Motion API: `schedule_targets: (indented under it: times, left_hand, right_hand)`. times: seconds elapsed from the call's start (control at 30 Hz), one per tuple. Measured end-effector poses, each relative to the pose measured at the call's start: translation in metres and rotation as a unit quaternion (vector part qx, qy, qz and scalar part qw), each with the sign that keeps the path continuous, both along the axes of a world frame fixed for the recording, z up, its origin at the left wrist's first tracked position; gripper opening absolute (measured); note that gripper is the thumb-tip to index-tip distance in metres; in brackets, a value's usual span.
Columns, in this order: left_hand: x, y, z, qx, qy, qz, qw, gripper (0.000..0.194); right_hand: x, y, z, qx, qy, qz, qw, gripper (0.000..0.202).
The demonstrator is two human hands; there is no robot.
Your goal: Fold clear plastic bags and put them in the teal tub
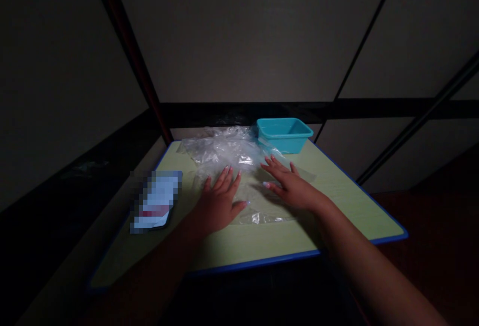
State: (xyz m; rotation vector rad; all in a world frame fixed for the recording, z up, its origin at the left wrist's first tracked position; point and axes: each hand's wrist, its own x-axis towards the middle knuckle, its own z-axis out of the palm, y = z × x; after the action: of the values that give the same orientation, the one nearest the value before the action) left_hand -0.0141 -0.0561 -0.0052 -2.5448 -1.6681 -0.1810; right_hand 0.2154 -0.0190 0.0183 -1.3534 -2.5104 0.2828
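Observation:
A clear plastic bag (232, 149) lies spread over the middle of the table, crumpled and shiny at the far side and flatter toward me. My left hand (220, 201) is over its near left part, palm down, fingers spread and pointing away. To the right, my right hand (288, 183) hovers at or just above the plastic with its fingers apart; whether it touches the film I cannot tell. Neither hand grips anything. Behind my right hand, part of the bag reaches the front of a turquoise plastic basin (282, 144).
A phone (160, 198) with a lit, pixelated screen lies at the table's left side. The pale green table (262, 241) has a blue rim. Panelled walls (239, 41) close in behind it and on the left.

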Motion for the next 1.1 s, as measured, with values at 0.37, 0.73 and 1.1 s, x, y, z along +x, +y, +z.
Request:
schedule_targets:
  times: [0.37, 0.73, 1.1]
  left_hand:
    - [0.0, 0.003, -0.008, 0.027, 0.032, 0.007, 0.999, 0.06]
    - [-0.001, 0.005, -0.017, 0.039, 0.058, -0.007, 0.998, 0.059]
    - [-0.001, 0.006, -0.015, 0.012, 0.07, -0.001, 0.997, 0.058]
  right_hand:
    - [-0.048, -0.116, -0.025, 0.011, -0.001, -0.013, 1.0, 0.068]
    - [-0.051, -0.118, -0.028, -0.015, 0.009, -0.033, 0.999, 0.069]
    - [-0.014, -0.132, -0.037, -0.007, -0.015, -0.174, 0.985, 0.067]
